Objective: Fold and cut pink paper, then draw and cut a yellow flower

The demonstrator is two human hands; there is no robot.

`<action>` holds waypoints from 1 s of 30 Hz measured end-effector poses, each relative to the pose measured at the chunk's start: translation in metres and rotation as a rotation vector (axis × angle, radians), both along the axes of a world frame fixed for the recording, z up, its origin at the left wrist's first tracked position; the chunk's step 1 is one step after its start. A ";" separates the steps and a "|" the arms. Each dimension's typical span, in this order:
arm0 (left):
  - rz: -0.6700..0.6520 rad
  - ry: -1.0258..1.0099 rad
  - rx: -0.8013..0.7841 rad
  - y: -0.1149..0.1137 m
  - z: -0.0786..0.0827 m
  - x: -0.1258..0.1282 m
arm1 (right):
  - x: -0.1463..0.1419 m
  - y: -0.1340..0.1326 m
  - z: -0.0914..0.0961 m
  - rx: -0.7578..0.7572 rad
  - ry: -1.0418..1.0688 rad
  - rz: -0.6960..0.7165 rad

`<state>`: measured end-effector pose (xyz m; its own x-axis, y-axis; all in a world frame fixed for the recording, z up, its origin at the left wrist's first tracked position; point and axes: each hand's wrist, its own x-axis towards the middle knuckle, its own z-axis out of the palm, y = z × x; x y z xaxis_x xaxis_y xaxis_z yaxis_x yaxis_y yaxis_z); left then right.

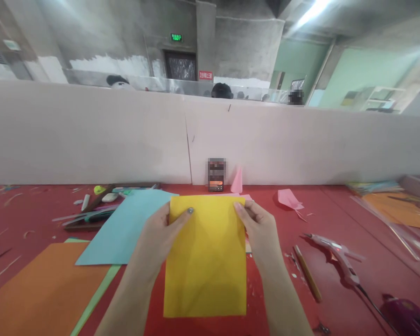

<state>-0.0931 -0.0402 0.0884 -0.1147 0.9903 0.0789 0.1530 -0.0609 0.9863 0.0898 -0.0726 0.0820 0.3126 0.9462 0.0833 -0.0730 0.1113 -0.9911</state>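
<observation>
Flanking the held yellow sheet (206,261): blue paper (126,228), glue gun (332,254).

I am seeing a plain, unpatterned yellow sheet (206,261) glowing against the deep red counter (336,219). The light blue sheet (126,228), the orange sheet (45,294) and the pale green strip (98,294) are all showing flat, solid colour. Pink paper scraps (289,198) are dotting the red, the glue gun (336,254) is looking whitish-pink, and the left hand (159,235) is wearing grey polish on its thumbnail.

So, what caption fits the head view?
Left hand and right hand hold a yellow sheet by its top over a red table.
</observation>
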 end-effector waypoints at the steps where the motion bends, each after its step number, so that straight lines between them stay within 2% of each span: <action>1: 0.053 0.056 0.100 -0.001 0.002 0.001 | -0.002 -0.001 0.001 0.001 -0.041 -0.005; 3: 0.225 0.183 0.358 -0.005 0.008 0.006 | -0.005 -0.002 0.001 0.008 -0.149 0.028; 4: 0.267 0.236 0.467 -0.008 0.010 0.009 | -0.006 -0.002 0.002 0.015 -0.202 0.055; 6: 0.212 0.301 0.565 -0.015 0.015 0.015 | -0.007 -0.004 0.003 0.026 -0.282 0.104; 9: 0.062 0.249 0.461 -0.024 0.017 0.021 | -0.009 -0.008 0.007 0.013 -0.309 0.155; 11: 0.022 0.221 0.382 -0.028 0.016 0.023 | -0.010 -0.012 0.009 -0.008 -0.284 0.186; 13: 0.012 0.263 0.354 -0.031 0.015 0.023 | -0.012 -0.015 0.011 -0.021 -0.247 0.181; 19: 0.026 0.450 0.394 -0.041 0.019 0.018 | -0.016 -0.024 0.018 0.004 -0.204 0.038; 24: 0.041 0.604 0.373 -0.051 0.029 0.020 | -0.016 -0.031 0.026 -0.035 -0.216 0.045; 30: 0.035 0.653 0.403 -0.054 0.033 0.021 | -0.015 -0.033 0.027 -0.029 -0.212 0.071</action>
